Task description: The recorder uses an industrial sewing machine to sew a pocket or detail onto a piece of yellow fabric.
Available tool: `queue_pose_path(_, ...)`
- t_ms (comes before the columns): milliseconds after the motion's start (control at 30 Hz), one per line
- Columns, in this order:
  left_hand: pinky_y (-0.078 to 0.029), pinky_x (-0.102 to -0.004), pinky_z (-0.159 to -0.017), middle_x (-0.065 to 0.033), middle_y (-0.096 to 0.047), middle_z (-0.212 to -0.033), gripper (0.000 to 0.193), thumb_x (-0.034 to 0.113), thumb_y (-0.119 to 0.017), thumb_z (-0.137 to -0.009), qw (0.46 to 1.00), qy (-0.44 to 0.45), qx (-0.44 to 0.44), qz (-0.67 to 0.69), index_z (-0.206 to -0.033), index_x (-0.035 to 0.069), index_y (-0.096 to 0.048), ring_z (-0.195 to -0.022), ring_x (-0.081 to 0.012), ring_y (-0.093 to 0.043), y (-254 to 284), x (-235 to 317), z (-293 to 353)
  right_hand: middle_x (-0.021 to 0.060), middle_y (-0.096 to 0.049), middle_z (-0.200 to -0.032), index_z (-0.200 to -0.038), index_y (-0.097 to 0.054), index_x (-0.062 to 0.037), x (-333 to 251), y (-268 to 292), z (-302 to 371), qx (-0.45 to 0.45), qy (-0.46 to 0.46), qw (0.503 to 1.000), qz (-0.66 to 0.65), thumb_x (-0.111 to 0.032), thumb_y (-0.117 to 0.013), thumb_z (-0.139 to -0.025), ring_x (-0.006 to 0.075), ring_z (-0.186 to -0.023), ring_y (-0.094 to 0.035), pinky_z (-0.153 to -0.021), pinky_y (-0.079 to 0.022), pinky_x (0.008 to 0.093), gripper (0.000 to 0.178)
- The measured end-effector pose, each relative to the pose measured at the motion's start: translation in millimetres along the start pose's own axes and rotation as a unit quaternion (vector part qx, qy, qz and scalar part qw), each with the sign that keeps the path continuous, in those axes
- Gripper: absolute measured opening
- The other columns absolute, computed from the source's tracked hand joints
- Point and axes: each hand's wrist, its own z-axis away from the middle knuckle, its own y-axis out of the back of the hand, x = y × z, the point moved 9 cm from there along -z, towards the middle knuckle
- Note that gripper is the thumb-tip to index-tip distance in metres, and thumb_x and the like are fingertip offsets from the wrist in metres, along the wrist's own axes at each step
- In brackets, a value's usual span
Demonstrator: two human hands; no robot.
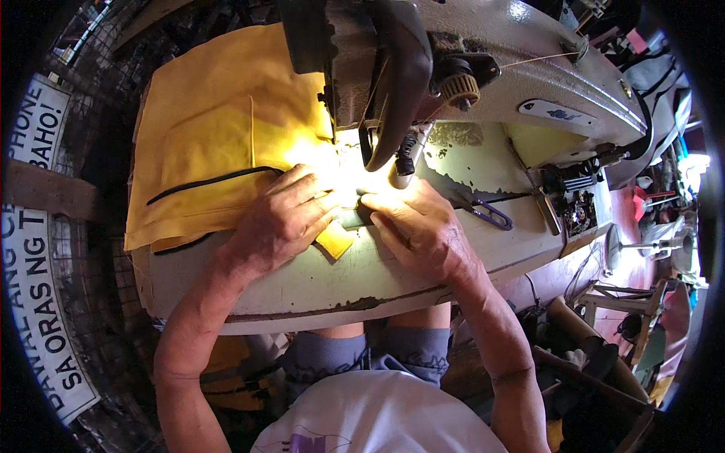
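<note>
Fingers of left hand (281, 219) and right hand (417, 226) press yellow fabric (219, 136) flat beneath them

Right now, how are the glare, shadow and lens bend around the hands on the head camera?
Head view: the machine lamp blows out the yellow fabric between the left hand and right hand, so the needle area is unreadable; under the table edge lies deep shadow; the fisheye bends that edge and blackens the corners.
</note>
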Motion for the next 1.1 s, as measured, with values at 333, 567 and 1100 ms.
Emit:
queue_pose_path(333, -0.048, -0.0397, -0.096, -0.0134, -0.062, -0.109, 0.027, -0.001, -0.063, -0.077, 1.000, 0.013, -0.001, 0.013, -0.105, -0.002, -0.065, -0.106, -0.0313, -0.058, -0.1, -2.3, 3.6, 0.0103, -0.065, -0.113, -0.113, -0.064, -0.0032, -12.8, -14.2, -1.1, -0.066, 0.088, 0.990, 0.089, -0.011, -0.065, -0.080, 0.0270, -0.095, -0.061, -0.084, -0.046, 0.0389, 0.034)
queue_pose_path(567, -0.046, -0.0424, -0.097, -0.0114, -0.065, -0.110, 0.026, 0.004, -0.065, -0.078, 0.999, 0.005, 0.024, -0.021, -0.104, 0.001, -0.067, -0.108, -0.0296, -0.058, 0.3, -3.6, 6.1, 0.0109, -0.064, -0.118, -0.117, -0.062, -0.0026, -9.4, -18.7, 2.2, -0.088, 0.099, 0.986, 0.098, -0.012, -0.063, -0.081, 0.0265, -0.101, -0.060, -0.087, -0.046, 0.0393, 0.038)
queue_pose_path(1100, -0.047, -0.0381, -0.093, -0.0067, -0.066, -0.104, 0.022, 0.011, -0.064, -0.078, 0.999, 0.000, -0.022, -0.023, -0.098, 0.004, -0.070, -0.105, -0.0233, -0.061, 8.9, -32.9, -11.1, 0.0140, -0.060, -0.080, -0.096, -0.066, -0.0036, 8.3, -22.6, -22.5, -0.160, 0.082, 0.976, 0.123, -0.018, -0.058, -0.089, 0.0312, -0.080, -0.056, -0.076, -0.043, 0.0441, 0.018)
